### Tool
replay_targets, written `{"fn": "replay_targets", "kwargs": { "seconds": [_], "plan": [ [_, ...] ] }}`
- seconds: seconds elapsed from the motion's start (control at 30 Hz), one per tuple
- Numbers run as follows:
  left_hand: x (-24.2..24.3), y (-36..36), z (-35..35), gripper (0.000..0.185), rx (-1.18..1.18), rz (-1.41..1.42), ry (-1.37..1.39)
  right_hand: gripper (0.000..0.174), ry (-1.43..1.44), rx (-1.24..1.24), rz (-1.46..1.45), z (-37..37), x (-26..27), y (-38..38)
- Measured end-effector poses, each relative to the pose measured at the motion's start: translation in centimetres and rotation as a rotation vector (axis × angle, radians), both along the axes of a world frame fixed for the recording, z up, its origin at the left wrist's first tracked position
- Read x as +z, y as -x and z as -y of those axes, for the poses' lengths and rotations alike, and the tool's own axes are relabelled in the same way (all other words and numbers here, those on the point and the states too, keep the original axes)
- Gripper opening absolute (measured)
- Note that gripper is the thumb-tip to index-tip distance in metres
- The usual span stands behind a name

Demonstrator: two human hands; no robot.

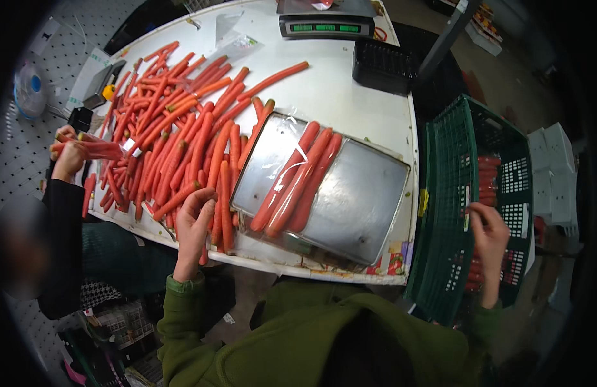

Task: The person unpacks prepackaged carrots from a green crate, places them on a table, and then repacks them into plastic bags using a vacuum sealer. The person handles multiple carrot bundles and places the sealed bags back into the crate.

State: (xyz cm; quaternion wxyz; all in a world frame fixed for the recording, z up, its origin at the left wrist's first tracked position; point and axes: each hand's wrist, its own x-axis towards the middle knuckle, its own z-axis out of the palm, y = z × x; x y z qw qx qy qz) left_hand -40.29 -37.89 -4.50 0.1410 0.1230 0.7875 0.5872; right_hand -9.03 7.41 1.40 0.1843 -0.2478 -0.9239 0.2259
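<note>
My left hand [194,222] is over the near edge of the table, beside a large heap of loose carrots [167,155]. Its fingers are loosely curled and apart from the thumb, and nothing shows between them. To its right, a clear plastic bag holding three carrots [298,179] lies across a flat metal weighing plate [366,193]. My right hand [492,234] hangs over a green plastic crate [438,208] at the right. Bagged carrots [488,179] lie inside that crate. The fingers of this hand are bent by the crate's wall; whether they pinch anything is unclear.
A co-worker's hands [68,152] hold a bag of carrots [102,149] at the left end of the table [327,87]. At the back stand a scale with a lit display [327,27] and a black plastic basket [383,65]. White boxes [552,174] stand beyond the crate.
</note>
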Motion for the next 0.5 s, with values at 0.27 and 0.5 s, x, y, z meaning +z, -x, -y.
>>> {"fn": "replay_targets", "kwargs": {
  "seconds": [0.27, 0.5],
  "plan": [
    [-3.9, -1.1, 7.3, 0.024, -0.229, 0.251, -0.037, 0.01, 0.403, 0.098, 0.035, 19.9, -3.4, 6.9],
    [-7.1, -5.5, 7.1, 0.069, -0.507, 0.318, 0.005, 0.021, 0.866, 0.038, 0.117, 28.0, -7.1, 8.2]
  ]
}}
